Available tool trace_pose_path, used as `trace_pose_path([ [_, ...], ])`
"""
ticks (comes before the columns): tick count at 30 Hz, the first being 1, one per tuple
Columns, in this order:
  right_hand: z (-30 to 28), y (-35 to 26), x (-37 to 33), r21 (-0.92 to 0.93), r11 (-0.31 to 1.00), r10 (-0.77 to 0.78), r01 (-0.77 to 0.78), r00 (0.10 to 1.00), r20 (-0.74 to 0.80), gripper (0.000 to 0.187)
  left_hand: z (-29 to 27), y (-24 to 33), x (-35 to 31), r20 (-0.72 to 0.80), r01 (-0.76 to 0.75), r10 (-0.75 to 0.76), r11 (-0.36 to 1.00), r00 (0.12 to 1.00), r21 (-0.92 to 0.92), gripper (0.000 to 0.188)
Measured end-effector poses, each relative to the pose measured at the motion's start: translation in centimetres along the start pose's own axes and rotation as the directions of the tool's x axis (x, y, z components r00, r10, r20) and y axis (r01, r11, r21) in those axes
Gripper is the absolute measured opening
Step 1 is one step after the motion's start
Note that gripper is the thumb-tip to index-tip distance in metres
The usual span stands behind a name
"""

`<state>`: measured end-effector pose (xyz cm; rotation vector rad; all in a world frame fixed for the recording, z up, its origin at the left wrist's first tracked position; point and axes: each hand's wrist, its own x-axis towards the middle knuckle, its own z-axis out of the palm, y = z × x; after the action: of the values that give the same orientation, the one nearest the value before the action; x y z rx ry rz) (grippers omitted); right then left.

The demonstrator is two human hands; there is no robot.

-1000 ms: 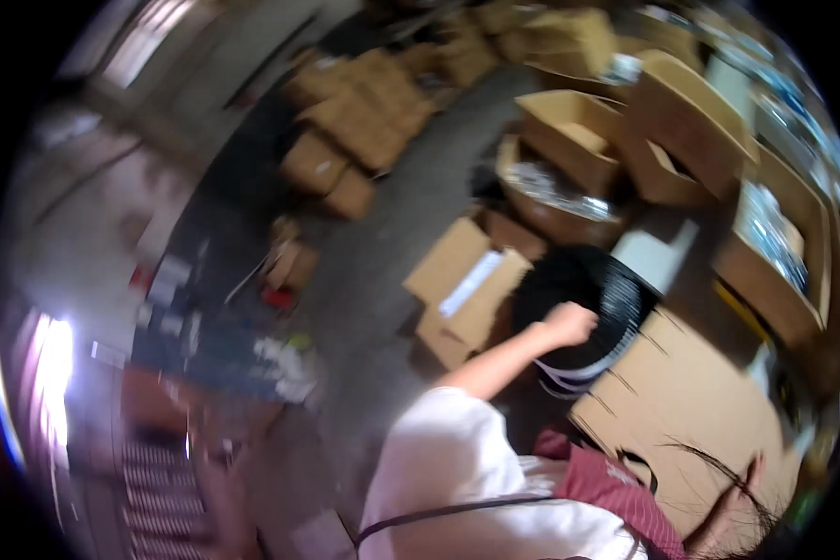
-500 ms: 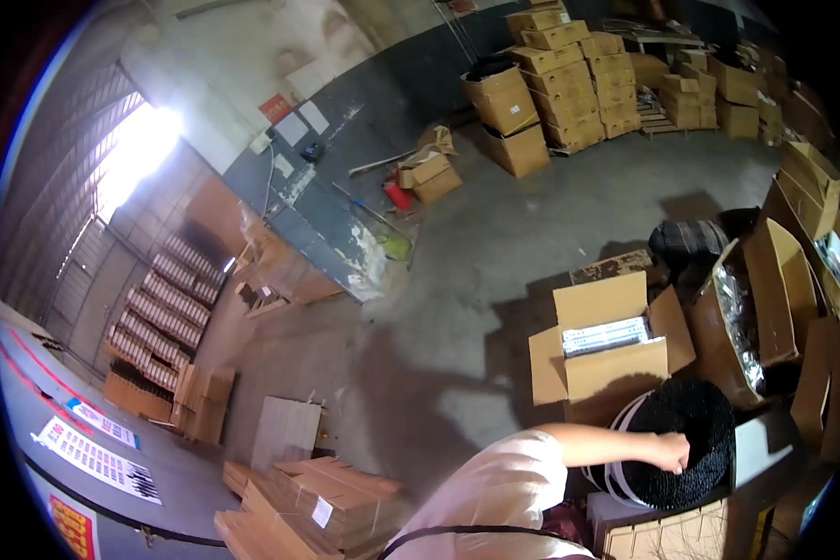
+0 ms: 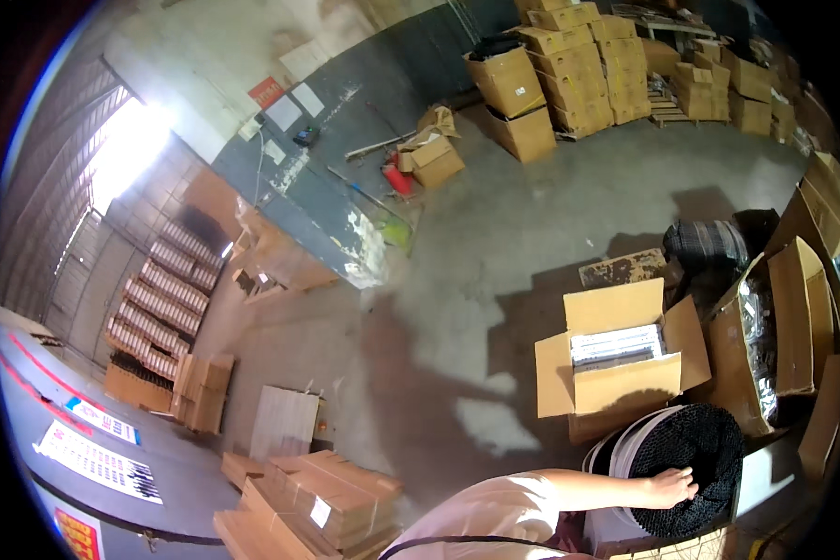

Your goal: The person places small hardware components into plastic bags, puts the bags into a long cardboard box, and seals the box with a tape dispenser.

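My left hand (image 3: 671, 487) reaches in from the lower edge, its arm in a white sleeve. Its fingers are curled over the top of a round bundle of black, ridged material (image 3: 695, 448); what they pinch there, if anything, is too small to make out. A pale band (image 3: 618, 459) wraps the bundle's side. Just behind it stands an open cardboard box (image 3: 625, 385) with its flaps spread and silvery-white packages (image 3: 618, 345) inside. My right hand is out of the picture.
Another open carton (image 3: 743, 373) with shiny wrapped contents stands right of the box. Folded cardboard (image 3: 322, 504) is stacked at the lower left. Behind lie a dark wrapped bundle (image 3: 705, 245), tall carton stacks (image 3: 569, 79), a red extinguisher (image 3: 398, 177) and a grey partition (image 3: 317, 201).
The view has shifted, so the box and black bundle appear lower and slightly farther right. My left hand stays at the bundle, its fingers looking a little less tightly curled.
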<state>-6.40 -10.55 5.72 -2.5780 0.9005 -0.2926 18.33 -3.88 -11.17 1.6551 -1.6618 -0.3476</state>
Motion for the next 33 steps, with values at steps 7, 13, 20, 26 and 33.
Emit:
trace_pose_path([
  [7,7.2,-2.2,2.7,0.114,0.982,-0.171,0.151,0.966,0.194,0.046,1.0,-1.6,0.7,0.090,-0.265,0.258,0.805,0.962,0.530,0.030],
  [13,9.3,-3.8,7.7,0.194,0.946,-0.272,0.260,0.962,0.035,0.021,0.0,-1.5,2.3,0.216,-0.129,0.049,0.919,0.975,0.372,0.021],
  [20,5.4,-1.3,-0.3,0.314,0.947,-0.034,0.069,0.993,-0.115,0.022,-2.5,1.1,4.0,0.294,-0.033,-0.195,0.781,0.936,0.624,0.020],
  [26,1.5,2.3,-6.3,0.426,0.892,0.280,-0.151,0.924,-0.260,0.019,-7.0,3.9,6.3,0.498,-0.331,0.035,0.788,0.866,0.519,0.029],
  [33,-3.0,3.4,-7.4,0.516,0.835,0.367,-0.190,0.891,-0.266,0.022,-24.7,19.8,11.6,0.267,-0.286,0.160,0.785,0.950,0.549,0.022],
])
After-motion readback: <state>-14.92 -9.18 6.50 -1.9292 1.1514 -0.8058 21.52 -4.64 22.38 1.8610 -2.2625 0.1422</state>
